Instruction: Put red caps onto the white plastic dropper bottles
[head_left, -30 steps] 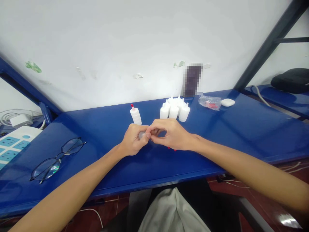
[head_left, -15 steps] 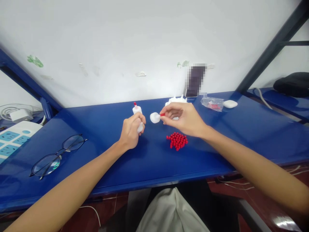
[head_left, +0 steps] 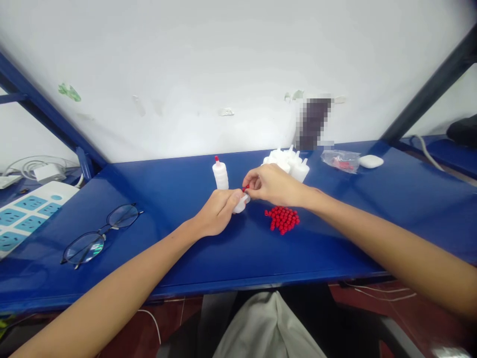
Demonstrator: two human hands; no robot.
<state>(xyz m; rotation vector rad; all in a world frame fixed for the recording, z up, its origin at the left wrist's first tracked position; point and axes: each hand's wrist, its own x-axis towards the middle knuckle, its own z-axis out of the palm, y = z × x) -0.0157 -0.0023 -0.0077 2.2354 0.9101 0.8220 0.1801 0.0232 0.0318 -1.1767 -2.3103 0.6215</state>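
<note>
My left hand (head_left: 219, 211) is closed around a white squeeze bottle (head_left: 239, 206), mostly hidden in the fist, its top end pointing right. At that end, the thumb and fingers of my right hand (head_left: 266, 185) pinch a small red cap (head_left: 245, 188), close beside the nozzle. Whether cap and nozzle touch, I cannot tell. Just beyond my left hand, another white bottle (head_left: 220, 176) stands upright with a red cap on its tip. Below my right hand lies a pile of small red caps (head_left: 283, 219). Several white bottles with bare nozzles (head_left: 299, 170) stand behind that hand.
At the back right are a clear plastic bag (head_left: 340, 161) with red pieces, a smooth white object (head_left: 371, 161) and a blurred-out phone (head_left: 313, 124) against the wall. Eyeglasses (head_left: 100, 231) and a power strip (head_left: 35, 214) lie left on the blue table (head_left: 179, 263).
My left hand has let go of the red-capped bottle, now standing alone, and moved right to another white bottle. My right hand has shifted slightly down toward it. The view has turned left a little.
</note>
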